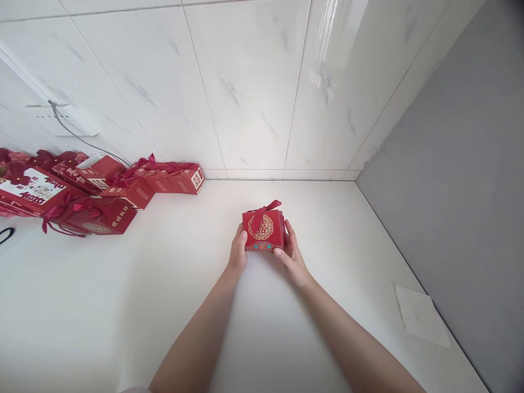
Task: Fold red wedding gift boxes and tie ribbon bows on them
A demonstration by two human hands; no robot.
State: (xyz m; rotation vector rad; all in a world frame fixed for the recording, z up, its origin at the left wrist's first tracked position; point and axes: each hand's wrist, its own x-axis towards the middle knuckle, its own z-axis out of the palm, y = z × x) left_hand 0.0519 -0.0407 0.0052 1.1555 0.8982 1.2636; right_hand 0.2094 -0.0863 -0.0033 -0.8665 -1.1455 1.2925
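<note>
So the left hand (238, 250) and right hand (293, 256) have a little red gift box (264, 228) gripped from both sides, ribbon (266, 210) on top. Off to the left there's a whole bunch of red boxes (174, 179) by the tiled wall (249, 82).

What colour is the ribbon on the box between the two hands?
The ribbon is dark red; it shows best in the head view.

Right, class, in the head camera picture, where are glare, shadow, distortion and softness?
Head view: pale glare streaks the glossy wall tiles, upper right; soft shadows cross the white tabletop; tile seams fan out, suggesting wide-angle distortion; the held red box looks fairly crisp, fine print on the far-left boxes softer.
</note>
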